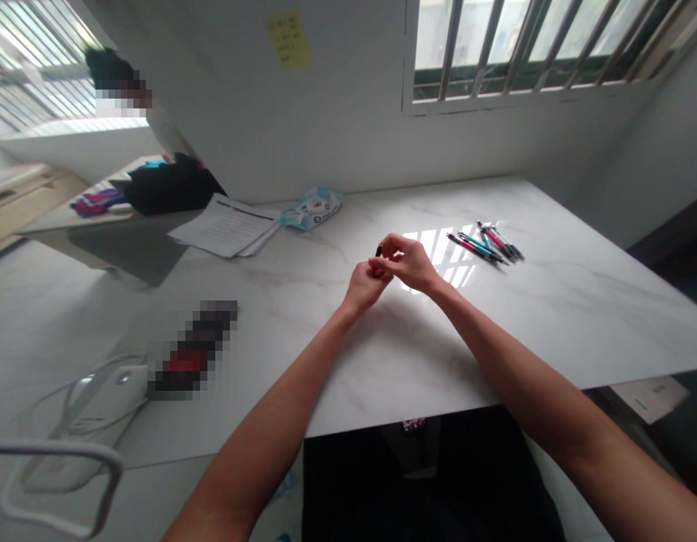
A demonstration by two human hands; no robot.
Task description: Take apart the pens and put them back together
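Close together above the middle of the marble-patterned table (337, 376), my two hands meet. My left hand (364, 286) is closed, its fingers wrapped round a slim thing that looks like a pen (378, 251); only a short black end of it shows. My right hand (409, 262) is bent over the left one, with thumb and fingers pinched at the same pen. Most of the pen is hidden by the fingers. To the right of my hands lies a loose group of pens (484, 242) in red, teal and black.
Printed papers (227, 226) and a blue-white wipes packet (313, 208) lie along the back. At left are a blurred-out dark item (193, 354), a white cabled device (108, 395) and a metal frame (114, 482). Another person (120, 83) is beyond the partition.
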